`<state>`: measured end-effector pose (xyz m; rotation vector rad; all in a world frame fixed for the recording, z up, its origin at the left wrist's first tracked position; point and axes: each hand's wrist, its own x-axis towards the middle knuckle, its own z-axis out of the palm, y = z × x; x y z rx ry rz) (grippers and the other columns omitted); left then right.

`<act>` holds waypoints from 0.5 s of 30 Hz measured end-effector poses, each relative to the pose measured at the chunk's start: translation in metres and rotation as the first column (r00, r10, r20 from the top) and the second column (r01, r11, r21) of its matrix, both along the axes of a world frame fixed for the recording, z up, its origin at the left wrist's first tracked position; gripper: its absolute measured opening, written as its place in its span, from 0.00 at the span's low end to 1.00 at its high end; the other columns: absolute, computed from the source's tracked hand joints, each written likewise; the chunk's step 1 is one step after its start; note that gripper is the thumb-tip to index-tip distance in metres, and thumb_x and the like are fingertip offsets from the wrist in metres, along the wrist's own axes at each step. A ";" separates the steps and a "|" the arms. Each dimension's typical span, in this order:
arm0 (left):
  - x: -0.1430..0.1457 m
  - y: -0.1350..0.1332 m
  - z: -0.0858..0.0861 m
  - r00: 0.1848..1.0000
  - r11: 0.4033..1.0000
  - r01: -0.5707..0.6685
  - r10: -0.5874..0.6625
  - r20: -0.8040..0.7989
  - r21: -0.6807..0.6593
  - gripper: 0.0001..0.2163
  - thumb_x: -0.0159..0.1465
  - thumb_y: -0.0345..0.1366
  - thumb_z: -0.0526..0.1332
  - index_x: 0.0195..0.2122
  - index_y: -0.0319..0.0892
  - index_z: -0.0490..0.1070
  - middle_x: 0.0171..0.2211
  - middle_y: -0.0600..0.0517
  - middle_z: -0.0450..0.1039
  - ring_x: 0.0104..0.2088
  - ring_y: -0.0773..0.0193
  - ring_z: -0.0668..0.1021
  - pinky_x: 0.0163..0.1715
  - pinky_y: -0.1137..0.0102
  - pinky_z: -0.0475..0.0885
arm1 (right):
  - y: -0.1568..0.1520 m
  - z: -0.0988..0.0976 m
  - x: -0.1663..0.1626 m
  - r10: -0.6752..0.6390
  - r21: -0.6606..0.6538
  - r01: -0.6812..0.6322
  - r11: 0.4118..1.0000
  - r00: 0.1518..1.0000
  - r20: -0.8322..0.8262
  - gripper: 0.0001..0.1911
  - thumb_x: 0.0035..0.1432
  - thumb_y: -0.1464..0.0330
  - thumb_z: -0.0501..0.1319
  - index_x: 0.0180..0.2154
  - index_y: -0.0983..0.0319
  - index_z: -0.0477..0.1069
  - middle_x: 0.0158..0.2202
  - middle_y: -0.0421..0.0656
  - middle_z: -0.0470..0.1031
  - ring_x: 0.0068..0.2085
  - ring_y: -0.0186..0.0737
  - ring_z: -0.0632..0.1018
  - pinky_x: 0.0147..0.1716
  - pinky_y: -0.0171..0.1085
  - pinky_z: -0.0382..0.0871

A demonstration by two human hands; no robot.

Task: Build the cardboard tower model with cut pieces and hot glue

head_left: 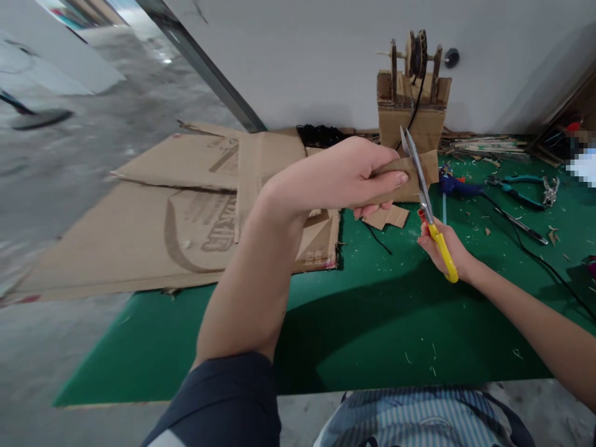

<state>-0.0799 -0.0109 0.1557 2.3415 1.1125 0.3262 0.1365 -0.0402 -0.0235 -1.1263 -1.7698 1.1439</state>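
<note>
Holding plain brown cardboard [411, 185] (left) and yellow-handled, silver-bladed scissors [428, 208] (right), both hands [363, 172] [458, 253] are closed.

printing [218, 239] on the large cardboard [139, 230] seems upside down; no word legible

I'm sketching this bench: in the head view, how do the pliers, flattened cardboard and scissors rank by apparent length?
1. Flattened cardboard
2. Scissors
3. Pliers
</note>
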 end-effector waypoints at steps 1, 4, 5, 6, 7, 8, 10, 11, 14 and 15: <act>0.000 -0.001 0.002 1.000 1.000 -0.004 0.004 -0.009 -0.006 0.17 0.72 0.34 0.55 0.23 0.43 0.59 0.17 0.55 0.72 0.17 0.72 0.73 0.19 0.75 0.63 | 0.000 0.001 0.000 0.004 0.000 -0.004 1.000 1.000 0.001 0.26 0.56 0.43 0.63 0.31 0.57 0.60 0.30 0.36 0.59 0.26 0.32 0.62 0.27 0.38 0.57; 0.000 -0.003 0.005 0.999 1.000 -0.012 0.012 -0.038 -0.010 0.18 0.72 0.32 0.56 0.22 0.42 0.61 0.17 0.54 0.72 0.17 0.73 0.72 0.18 0.77 0.63 | -0.001 0.005 -0.001 0.021 -0.009 -0.021 1.000 1.000 0.009 0.26 0.55 0.43 0.64 0.30 0.57 0.61 0.30 0.37 0.59 0.26 0.31 0.61 0.26 0.37 0.57; 0.000 -0.003 0.006 0.999 1.000 -0.012 0.011 -0.045 -0.007 0.18 0.72 0.32 0.56 0.22 0.42 0.61 0.16 0.55 0.72 0.17 0.73 0.72 0.18 0.77 0.63 | -0.001 0.005 -0.001 0.022 -0.006 -0.021 1.000 1.000 0.013 0.26 0.55 0.43 0.64 0.30 0.57 0.61 0.30 0.37 0.59 0.26 0.31 0.61 0.26 0.37 0.57; -0.001 -0.003 0.006 0.998 1.000 -0.011 0.011 -0.054 -0.004 0.18 0.72 0.33 0.56 0.22 0.42 0.61 0.16 0.55 0.72 0.17 0.73 0.73 0.19 0.77 0.62 | -0.001 0.006 -0.001 0.023 0.003 -0.023 1.000 1.000 0.017 0.26 0.56 0.43 0.64 0.29 0.57 0.61 0.30 0.37 0.59 0.26 0.31 0.61 0.25 0.37 0.57; -0.002 -0.003 0.006 0.998 1.000 -0.012 0.012 -0.063 0.007 0.19 0.72 0.33 0.56 0.21 0.43 0.60 0.16 0.55 0.72 0.17 0.73 0.72 0.19 0.77 0.62 | -0.001 0.006 -0.001 0.027 0.020 -0.027 0.999 0.999 0.021 0.26 0.57 0.43 0.63 0.28 0.58 0.60 0.30 0.37 0.59 0.26 0.32 0.61 0.25 0.37 0.57; -0.002 -0.003 0.006 0.997 1.000 -0.011 0.013 -0.074 0.022 0.19 0.72 0.34 0.56 0.21 0.43 0.59 0.16 0.56 0.72 0.17 0.73 0.72 0.20 0.76 0.61 | -0.001 0.005 0.000 0.037 0.045 -0.038 0.998 0.999 0.022 0.26 0.58 0.44 0.62 0.27 0.58 0.60 0.30 0.38 0.59 0.26 0.32 0.61 0.25 0.37 0.57; -0.004 -0.005 0.006 0.995 0.997 -0.001 0.009 -0.101 0.078 0.19 0.72 0.35 0.56 0.21 0.43 0.58 0.16 0.57 0.71 0.17 0.72 0.72 0.22 0.75 0.62 | -0.002 0.003 0.002 0.083 0.099 -0.085 0.991 0.996 0.023 0.26 0.61 0.45 0.59 0.25 0.58 0.58 0.29 0.38 0.58 0.27 0.34 0.62 0.26 0.37 0.57; -0.005 -0.006 0.007 0.993 0.994 0.006 0.008 -0.122 0.111 0.19 0.71 0.36 0.56 0.21 0.43 0.58 0.16 0.58 0.70 0.17 0.71 0.71 0.24 0.74 0.63 | -0.003 0.001 0.003 0.107 0.121 -0.109 0.987 0.994 0.023 0.26 0.63 0.46 0.58 0.25 0.57 0.57 0.28 0.39 0.58 0.28 0.34 0.62 0.26 0.37 0.57; -0.005 -0.011 0.007 0.982 0.986 0.006 0.026 -0.185 0.168 0.18 0.71 0.36 0.55 0.22 0.43 0.60 0.15 0.58 0.64 0.20 0.68 0.72 0.33 0.72 0.68 | -0.006 -0.002 0.006 0.145 0.147 -0.147 0.978 0.989 0.024 0.26 0.66 0.47 0.55 0.24 0.58 0.55 0.27 0.39 0.57 0.29 0.36 0.62 0.26 0.37 0.57; -0.005 -0.012 0.008 0.980 0.986 -0.003 0.036 -0.197 0.169 0.18 0.71 0.36 0.56 0.22 0.43 0.60 0.15 0.58 0.63 0.21 0.68 0.73 0.36 0.71 0.70 | -0.007 -0.003 0.006 0.146 0.146 -0.148 0.978 0.989 0.028 0.26 0.66 0.48 0.55 0.24 0.58 0.55 0.27 0.39 0.57 0.29 0.36 0.62 0.26 0.36 0.57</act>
